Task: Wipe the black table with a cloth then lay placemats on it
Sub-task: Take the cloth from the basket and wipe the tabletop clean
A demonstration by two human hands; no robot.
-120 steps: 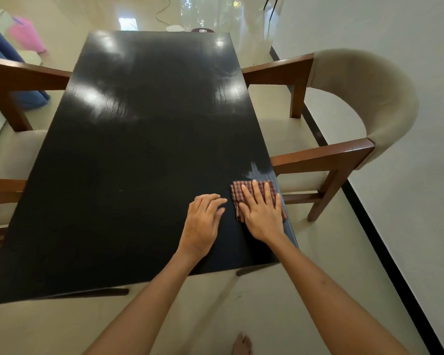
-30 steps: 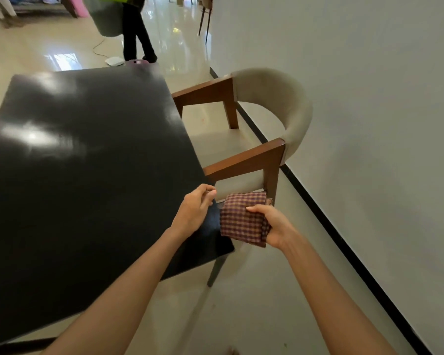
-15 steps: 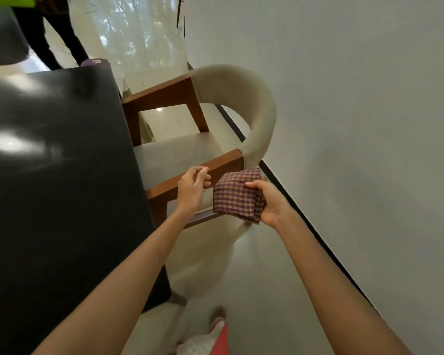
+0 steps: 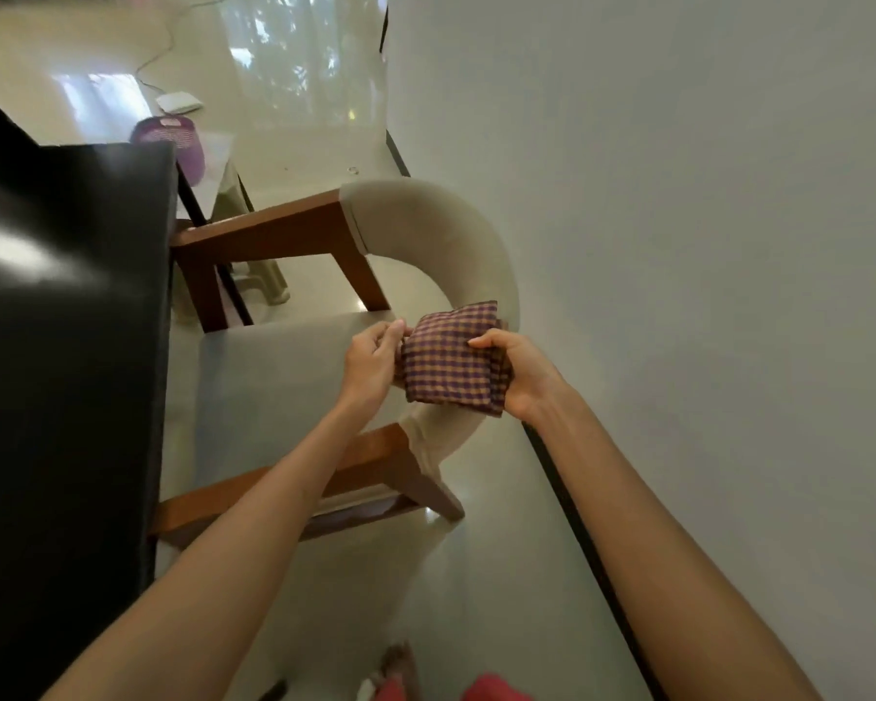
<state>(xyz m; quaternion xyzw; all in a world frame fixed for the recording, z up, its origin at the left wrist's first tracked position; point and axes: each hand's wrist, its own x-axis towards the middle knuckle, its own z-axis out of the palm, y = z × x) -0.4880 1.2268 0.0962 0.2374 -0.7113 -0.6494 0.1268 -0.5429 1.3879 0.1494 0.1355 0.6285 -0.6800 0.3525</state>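
- Over the chair seat, near the centre of the view, the folded checked cloth is held in the air between both hands, off the black table, which fills the 9 o'clock side.
- The right hand grips the cloth's 3 o'clock edge, thumb lying on top and fingers curled underneath, so it bears the cloth's weight.
- The left hand meets the 9 o'clock edge with its fingers curled; thumb and fingertips look pinched on a fold there, though the exact contact is hard to make out.
- The cloth is several layers thick, with a looser layer showing at its lower 3 o'clock corner.
- My reading is that the cloth is being refolded or turned to a fresh face, either for another pass or to be put away before the placemats; no placemats are in view.
- To do this well, the right hand should keep the stack pinched while the left peels or flips a single layer, so the bundle does not fall open.
- Edges ought to be squared up, leaving a flat pad that presses evenly on the tabletop.
- The armchair, wooden arms and pale padded back, sits just beside the table's 3 o'clock edge; working above its seat means a dropped cloth lands there rather than on the glossy floor.
- A purple object lies beyond the table's far corner at 11 o'clock, well apart from the hands.
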